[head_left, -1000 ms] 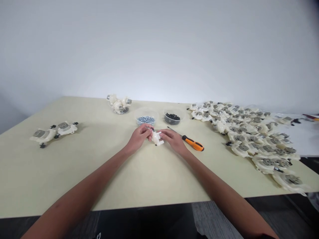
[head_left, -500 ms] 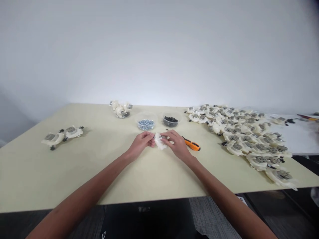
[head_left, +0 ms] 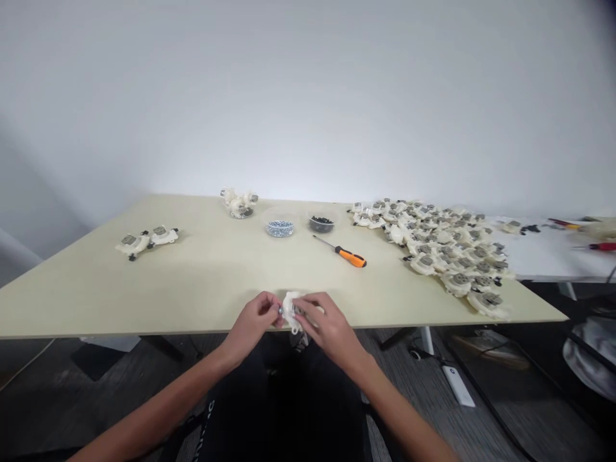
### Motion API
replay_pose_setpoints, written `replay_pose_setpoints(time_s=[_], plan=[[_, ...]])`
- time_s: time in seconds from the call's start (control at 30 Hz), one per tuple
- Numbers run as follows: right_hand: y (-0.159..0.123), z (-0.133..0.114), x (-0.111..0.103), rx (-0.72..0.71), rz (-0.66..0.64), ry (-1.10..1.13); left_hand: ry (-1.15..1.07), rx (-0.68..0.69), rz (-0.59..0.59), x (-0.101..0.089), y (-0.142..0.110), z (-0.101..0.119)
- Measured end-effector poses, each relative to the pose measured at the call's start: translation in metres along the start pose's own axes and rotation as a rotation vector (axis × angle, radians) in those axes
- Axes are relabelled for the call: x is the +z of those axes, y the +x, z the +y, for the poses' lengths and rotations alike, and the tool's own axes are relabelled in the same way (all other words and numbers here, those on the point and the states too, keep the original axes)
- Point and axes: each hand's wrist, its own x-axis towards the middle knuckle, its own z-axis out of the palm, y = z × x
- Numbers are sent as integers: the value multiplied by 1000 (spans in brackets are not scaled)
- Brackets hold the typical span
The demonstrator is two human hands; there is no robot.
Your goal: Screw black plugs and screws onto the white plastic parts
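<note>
Near the table's front edge, my right hand (head_left: 322, 317) is closed around a cream plastic housing (head_left: 289, 307) with a grey part showing under the fingers. My left hand (head_left: 260, 314) is pinched at the left side of the housing, with a small silvery piece (head_left: 280, 310) at its fingertips, too small to make out exactly. Beyond the hands lies a screwdriver (head_left: 350, 256) with an orange and black handle, its shaft pointing back left. Farther back are a clear bowl of small silvery parts (head_left: 280, 229) and a clear bowl of small black parts (head_left: 321, 224).
Many similar cream housings with grey parts (head_left: 433, 240) crowd the table's right side. Two joined-looking ones (head_left: 147, 241) lie at left, and a small heap (head_left: 239, 202) is at the back. A white side table (head_left: 543, 256) adjoins at right, holding tools.
Both hands have drawn the housing back toward me, to the table's front edge. The view has tilted down, and the whole screwdriver now shows.
</note>
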Motion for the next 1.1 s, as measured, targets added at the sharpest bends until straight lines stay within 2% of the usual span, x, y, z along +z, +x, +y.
replay_pose_setpoints(time_s=[0.1,0.2,0.33,0.47,0.57,0.67,0.77,0.93,1.1], plan=[[-24,-21,-1,-48,-49,-28,72,-47,-24,2,-30,-2],[-36,-31,-1,-65,-51,-17,112,-56,-4,4,-48,-5],[-38,-35,-4,33,33,101,179,30,-59,5,-60,-7],[-38,-38,-10,117,79,194,318,114,-107,-1,-63,-3],[-42,-41,-11,122,60,197,521,186,-106,-8,-61,1],[-46,-41,-8,160,31,231,620,225,-149,-12,-58,2],[-49,-40,-4,208,42,277,629,219,-137,-12,-57,-1],[-47,-38,3,246,80,298,572,174,-27,-8,-56,-6],[-43,-33,11,244,101,290,510,208,32,-9,-53,-16]])
